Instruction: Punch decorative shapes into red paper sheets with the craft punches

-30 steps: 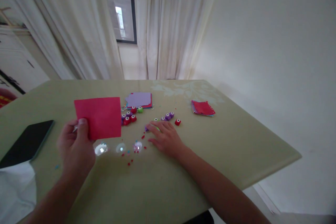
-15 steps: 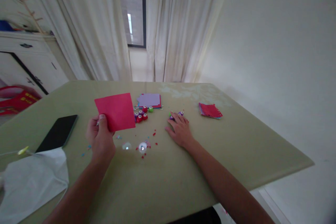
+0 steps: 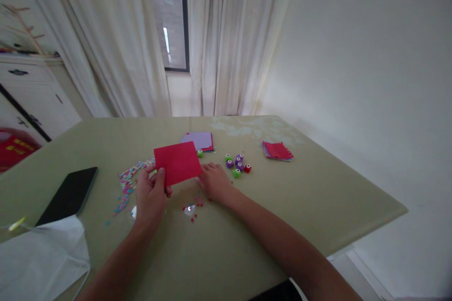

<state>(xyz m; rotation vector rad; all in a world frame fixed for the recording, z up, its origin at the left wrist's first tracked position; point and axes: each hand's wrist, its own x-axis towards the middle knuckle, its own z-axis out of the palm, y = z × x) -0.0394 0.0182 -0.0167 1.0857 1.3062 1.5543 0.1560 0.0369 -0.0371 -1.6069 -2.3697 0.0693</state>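
A square of red paper (image 3: 176,164) is pinched between the thumb and fingers of my left hand (image 3: 151,193), raised and tilted above the table. Close by its right edge is my right hand (image 3: 216,182), low over the table with its fingers bent. Their tips are partly hidden, so whether they grip anything does not show. Right of that hand lies a group of eye-patterned beads (image 3: 239,165) in green, purple and red. One green bead (image 3: 200,153) peeks out beyond the paper's upper right corner. Small confetti pieces (image 3: 129,176) trail behind my left hand.
Beyond the red square is a paper stack (image 3: 199,140), lilac on top. A red-topped stack (image 3: 278,150) sits to the right. A clear plastic piece (image 3: 189,210) lies in front among red bits. At left are a phone (image 3: 68,193) and a white face mask (image 3: 45,258).
My left hand has carried the red paper rightward, uncovering the confetti. My right hand has moved left off the right-hand beads to the paper's edge. The view has shifted slightly.
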